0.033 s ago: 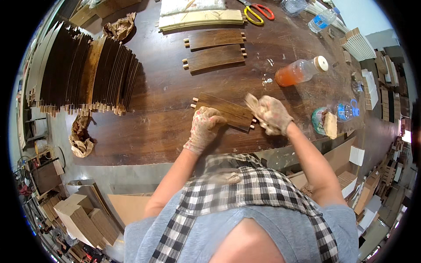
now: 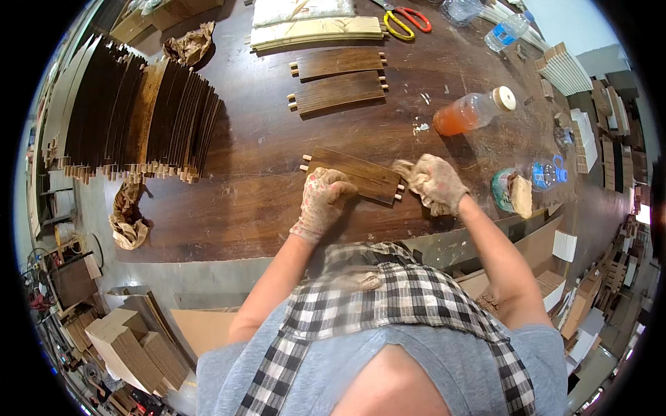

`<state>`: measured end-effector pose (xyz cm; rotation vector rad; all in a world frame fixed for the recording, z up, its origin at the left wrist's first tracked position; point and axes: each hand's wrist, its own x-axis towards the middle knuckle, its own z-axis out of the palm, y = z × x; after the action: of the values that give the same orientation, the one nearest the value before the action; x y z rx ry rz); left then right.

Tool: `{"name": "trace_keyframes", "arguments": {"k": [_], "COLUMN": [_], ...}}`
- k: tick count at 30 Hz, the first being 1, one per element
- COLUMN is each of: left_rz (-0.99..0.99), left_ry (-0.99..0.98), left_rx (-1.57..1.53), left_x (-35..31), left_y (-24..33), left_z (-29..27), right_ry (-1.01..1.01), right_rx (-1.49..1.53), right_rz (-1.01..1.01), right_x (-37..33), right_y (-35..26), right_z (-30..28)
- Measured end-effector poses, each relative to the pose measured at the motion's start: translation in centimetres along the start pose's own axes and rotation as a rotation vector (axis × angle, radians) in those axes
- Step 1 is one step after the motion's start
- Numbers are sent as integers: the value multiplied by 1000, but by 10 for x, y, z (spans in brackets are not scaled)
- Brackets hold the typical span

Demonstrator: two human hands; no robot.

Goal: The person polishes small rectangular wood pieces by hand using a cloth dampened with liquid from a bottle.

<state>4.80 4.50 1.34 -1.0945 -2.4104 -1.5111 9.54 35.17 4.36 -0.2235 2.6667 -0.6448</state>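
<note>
Head view: grasping a flat dark-brown wooden board with pale dowels (image 2: 368, 170), near centre, with the speckled white-gloved left hand (image 2: 325, 199); clenching a crumpled beige rag (image 2: 402, 167) in the gloved right hand (image 2: 438, 182); seemingly partway done (cannot tell about two similar boards (image 2: 340, 93), far, or the dark dowelled stack (image 2: 173, 114), left)

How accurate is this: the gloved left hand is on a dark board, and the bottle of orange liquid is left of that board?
Wrong side: the head view shows the bottle of orange liquid right of the dark board. The gloved left hand is indeed on that board.
</note>
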Motion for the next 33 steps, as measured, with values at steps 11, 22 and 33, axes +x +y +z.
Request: {"name": "trace_keyframes", "arguments": {"k": [11, 22, 33], "left_rz": [40, -118, -268], "left_ry": [-62, -714, -176], "left_rx": [93, 530, 310], "left_x": [-8, 60, 38], "left_y": [-17, 20, -7], "left_z": [2, -34, -65], "right_ry": [676, 921, 919], "right_rx": [-47, 418, 917], "right_rz": [-59, 197, 410], "right_x": [15, -33, -34], "right_y": [-44, 8, 6], "right_z": [52, 61, 41]}}
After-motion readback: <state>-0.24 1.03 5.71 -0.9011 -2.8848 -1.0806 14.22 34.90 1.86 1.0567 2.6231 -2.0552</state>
